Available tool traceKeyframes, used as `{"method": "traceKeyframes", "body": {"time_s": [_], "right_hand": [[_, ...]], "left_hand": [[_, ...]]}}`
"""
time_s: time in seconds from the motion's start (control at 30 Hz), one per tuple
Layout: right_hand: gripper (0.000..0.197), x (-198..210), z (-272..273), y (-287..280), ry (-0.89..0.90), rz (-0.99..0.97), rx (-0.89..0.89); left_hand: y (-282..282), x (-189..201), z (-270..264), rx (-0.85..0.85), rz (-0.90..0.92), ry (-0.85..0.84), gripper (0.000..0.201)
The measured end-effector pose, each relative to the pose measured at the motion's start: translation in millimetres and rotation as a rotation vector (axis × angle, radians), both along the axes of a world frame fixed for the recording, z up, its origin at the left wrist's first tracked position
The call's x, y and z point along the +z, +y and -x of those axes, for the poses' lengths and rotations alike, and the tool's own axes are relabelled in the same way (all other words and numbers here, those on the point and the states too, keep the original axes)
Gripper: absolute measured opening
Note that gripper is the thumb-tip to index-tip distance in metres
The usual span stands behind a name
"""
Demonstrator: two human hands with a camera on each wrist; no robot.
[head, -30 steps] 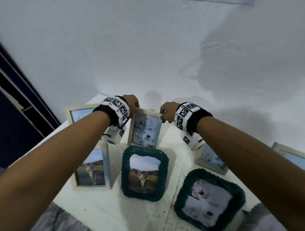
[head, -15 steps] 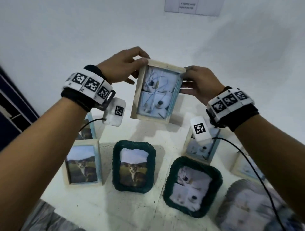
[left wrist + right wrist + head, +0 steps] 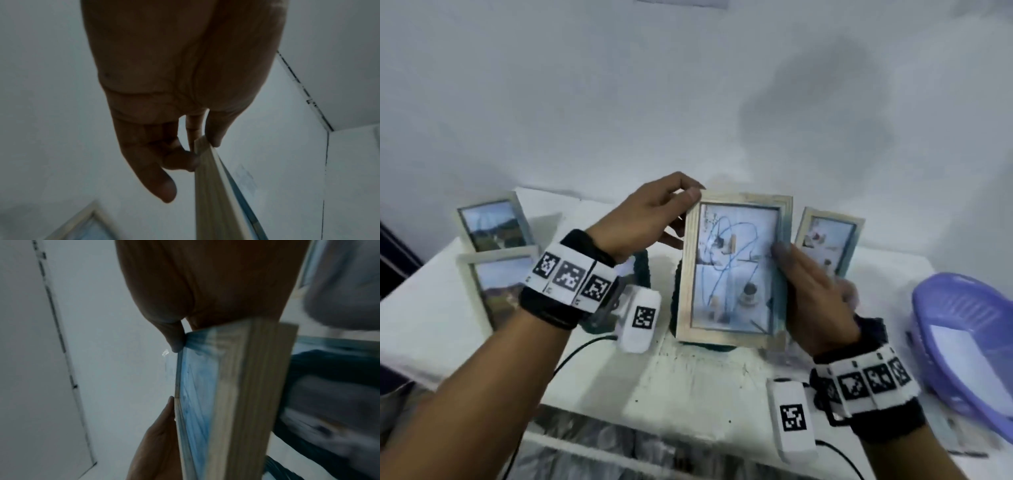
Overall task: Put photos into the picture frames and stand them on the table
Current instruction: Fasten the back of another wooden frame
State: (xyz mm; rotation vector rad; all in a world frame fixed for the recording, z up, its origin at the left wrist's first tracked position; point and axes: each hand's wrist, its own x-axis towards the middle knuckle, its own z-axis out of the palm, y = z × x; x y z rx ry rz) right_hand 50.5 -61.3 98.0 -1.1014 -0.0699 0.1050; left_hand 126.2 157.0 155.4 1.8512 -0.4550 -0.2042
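- Hands are gripping a pale wooden photo frame (image 3: 734, 269) above the white table (image 3: 688, 387): right hand (image 3: 813, 301) clasping its right side, left hand (image 3: 643, 214) pinching its top-left corner.
- Frame risks striking the small pale frame (image 3: 828, 240) standing just behind, toppling it.

A pale wood frame (image 3: 734, 270) washed with blue along its right edge is seen, its photo (image 3: 736, 267) crossed by a blue scribbled line. Black-and-white square-patterned tags are carried on the black wristbands (image 3: 566, 279). The basket (image 3: 969, 339) is lilac, the table (image 3: 688, 383) white and speckled with dark dots.
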Motion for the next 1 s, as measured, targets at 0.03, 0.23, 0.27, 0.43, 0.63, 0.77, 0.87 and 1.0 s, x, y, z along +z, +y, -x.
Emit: {"method": "traceKeyframes", "body": {"time_s": [0.03,0.23,0.27,0.43,0.63,0.77,0.87,1.0], "right_hand": [[0.033,-11,17,-4,0.028,-0.027,-0.036],[0.039,-76,90,-17,0.167,-0.054,-0.168],[0.038,-83,98,-18,0.170,-0.066,-0.191],[0.039,-112,127,-17,0.181,0.081,-0.223],[0.039,-128,141,-21,0.187,0.247,-0.272],[0.021,-146,139,-27,0.261,0.345,-0.298],[0.016,-152,141,-37,0.298,0.376,-0.305],[0.014,-171,149,-48,0.298,0.555,-0.382]], "left_hand": [[-7,-12,12,-0.009,-0.012,0.027,0.024],[-39,-93,85,0.055,-0.138,0.067,0.051],[-44,-105,102,0.050,-0.135,0.099,0.060],[-85,-137,163,0.003,0.019,0.253,0.061],[-101,-167,168,0.092,0.306,0.425,0.095],[-102,-173,170,0.102,0.434,0.465,0.080],[-93,-181,175,0.130,0.436,0.423,0.065],[-74,-204,176,0.299,0.454,0.471,0.036]]}}
